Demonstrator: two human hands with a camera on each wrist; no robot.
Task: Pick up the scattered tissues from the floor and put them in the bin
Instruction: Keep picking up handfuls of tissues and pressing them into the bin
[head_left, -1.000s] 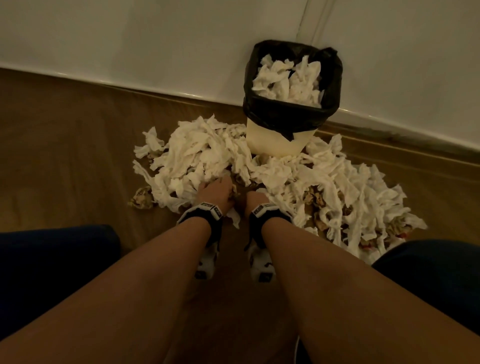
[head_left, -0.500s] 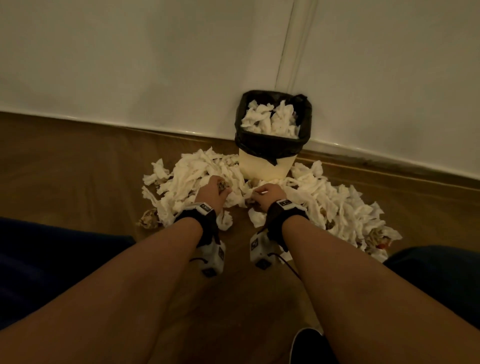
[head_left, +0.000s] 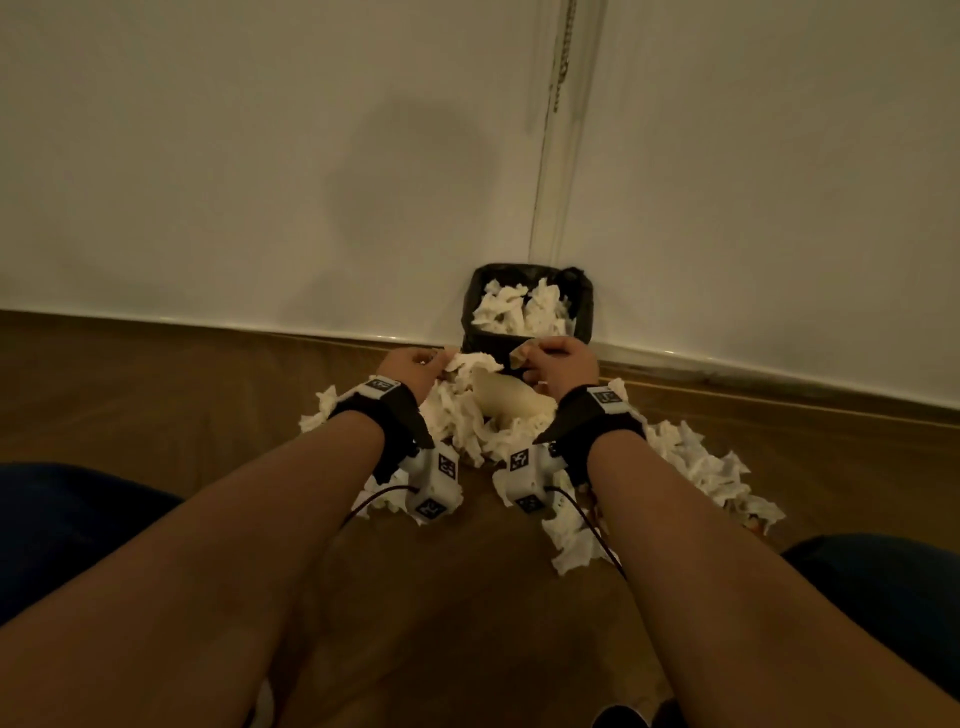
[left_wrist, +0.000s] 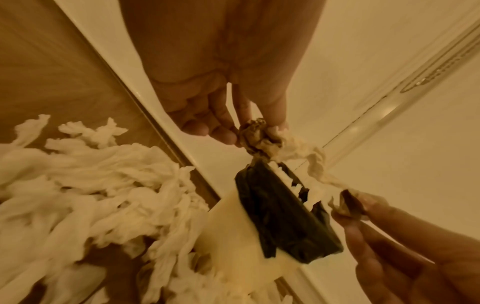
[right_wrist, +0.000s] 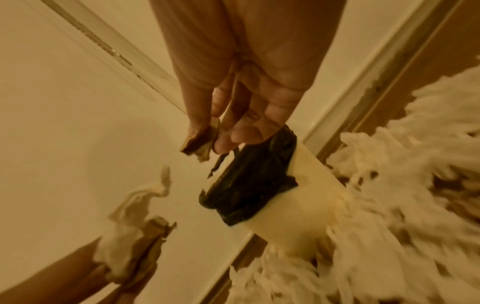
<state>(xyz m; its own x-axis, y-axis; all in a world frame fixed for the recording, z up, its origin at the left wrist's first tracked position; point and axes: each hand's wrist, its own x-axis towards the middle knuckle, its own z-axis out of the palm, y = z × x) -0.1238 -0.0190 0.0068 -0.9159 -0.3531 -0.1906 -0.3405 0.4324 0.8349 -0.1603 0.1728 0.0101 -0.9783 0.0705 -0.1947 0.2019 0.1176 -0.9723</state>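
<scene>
A brown-stained crumpled tissue wad is pinched by the left hand; a small brown scrap by the right hand. The carrying step is in hand. Next, release over the black-lined cream bin is called for.

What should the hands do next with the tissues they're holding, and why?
Probably carry both a little forward over the bin and let go. The left hand pinches a crumpled tissue and the right hand a brownish scrap, both just short of the bin's rim.

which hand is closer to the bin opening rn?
Right. The right hand, pinching a brownish scrap, is up against the bin at its front rim; the left hand, holding tissue, is off to the bin's left.
</scene>
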